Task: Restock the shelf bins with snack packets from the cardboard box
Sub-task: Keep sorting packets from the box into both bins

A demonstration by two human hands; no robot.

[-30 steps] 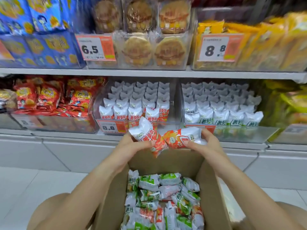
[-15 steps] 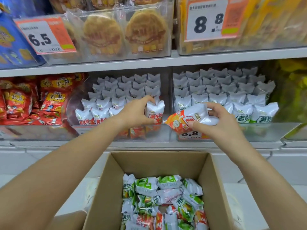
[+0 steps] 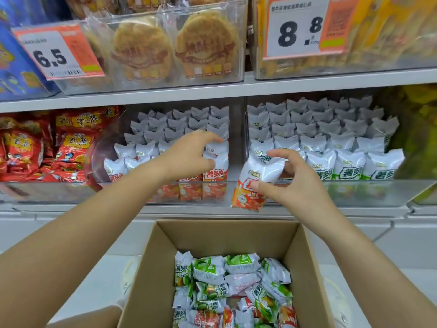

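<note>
With our left hand (image 3: 189, 155) curled on the front-row packet (image 3: 216, 162) and our right hand (image 3: 290, 183) pinching the orange packet (image 3: 254, 183), we should seat each upright in the left bin (image 3: 189, 194)

white-and-orange packet (image 3: 254, 183), brown cardboard box (image 3: 227, 235)

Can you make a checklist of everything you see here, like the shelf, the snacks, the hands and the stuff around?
Surface: grey shelf carrying clear bins.
Job's things: cardboard box open, with green and red snack packets inside; red packet bin nearly full; green packet bin full.
Clutter: nothing seen.
Hands: left hand grips a packet in the red packet bin; right hand holds a red packet in front of the bins.
Cables: nothing seen.
Surroundings: price tags 6.5 and 8.8; round biscuits above.
</note>
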